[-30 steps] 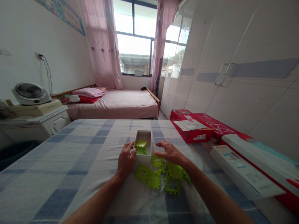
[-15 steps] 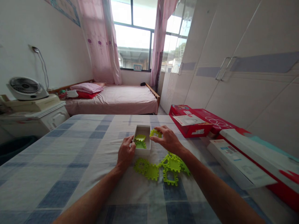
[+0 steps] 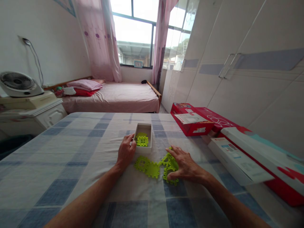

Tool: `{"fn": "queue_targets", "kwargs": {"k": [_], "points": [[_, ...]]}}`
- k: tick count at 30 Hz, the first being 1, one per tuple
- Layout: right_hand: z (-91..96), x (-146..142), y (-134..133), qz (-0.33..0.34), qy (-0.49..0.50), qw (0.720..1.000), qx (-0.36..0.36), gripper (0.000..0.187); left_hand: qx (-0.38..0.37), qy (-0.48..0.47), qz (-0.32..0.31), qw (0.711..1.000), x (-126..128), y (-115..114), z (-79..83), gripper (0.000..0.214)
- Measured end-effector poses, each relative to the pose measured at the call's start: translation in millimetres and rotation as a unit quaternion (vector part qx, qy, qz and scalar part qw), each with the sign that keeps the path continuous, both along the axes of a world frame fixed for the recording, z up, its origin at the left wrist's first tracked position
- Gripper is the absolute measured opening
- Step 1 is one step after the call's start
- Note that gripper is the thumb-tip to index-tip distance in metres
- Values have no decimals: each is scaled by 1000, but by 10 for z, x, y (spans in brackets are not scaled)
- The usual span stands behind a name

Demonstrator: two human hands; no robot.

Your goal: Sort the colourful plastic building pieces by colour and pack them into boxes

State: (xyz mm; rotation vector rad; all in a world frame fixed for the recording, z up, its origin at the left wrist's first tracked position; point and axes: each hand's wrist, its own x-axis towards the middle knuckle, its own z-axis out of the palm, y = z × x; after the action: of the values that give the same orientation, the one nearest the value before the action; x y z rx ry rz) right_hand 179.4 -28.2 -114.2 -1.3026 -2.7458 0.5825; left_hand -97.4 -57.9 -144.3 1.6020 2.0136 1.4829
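A small white box stands on the blue-and-white checked tablecloth and holds green toothed puzzle pieces. My left hand rests against the box's near left corner, fingers curled on its wall. Several more green pieces lie loose in front of the box. My right hand lies over the rightmost loose pieces, fingers spread and pressing down on them.
Red and white flat cartons are stacked along the table's right side by white wardrobe doors. A white fan sits on a cabinet at left. A bed with pink sheets lies under the window.
My right hand dropped a green piece into the box, then came back down onto the loose pieces on the cloth. My left hand stayed at the box.
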Motion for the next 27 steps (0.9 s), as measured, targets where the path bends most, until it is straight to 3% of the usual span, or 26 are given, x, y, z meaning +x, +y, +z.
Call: {"fn": "queue_targets", "kwargs": {"k": [7,12,21,24,27], "points": [[-38,-52,-41,40,126,991,36,58,5,10,-5,1000,-21,-3,-8,44],[-50,-71,-42,25,170,984,46,45,8,9,-7,1000,-38,17,-46,44],[3,-89,56,10,212,977,-9,10,14,7,-7,1000,-24,19,-34,43],[147,-134,135,-51,278,958,-55,12,15,6,-9,1000,-15,18,-30,44],[348,-398,215,-92,373,917,-106,26,14,6,-11,1000,-15,20,-32,45]]}}
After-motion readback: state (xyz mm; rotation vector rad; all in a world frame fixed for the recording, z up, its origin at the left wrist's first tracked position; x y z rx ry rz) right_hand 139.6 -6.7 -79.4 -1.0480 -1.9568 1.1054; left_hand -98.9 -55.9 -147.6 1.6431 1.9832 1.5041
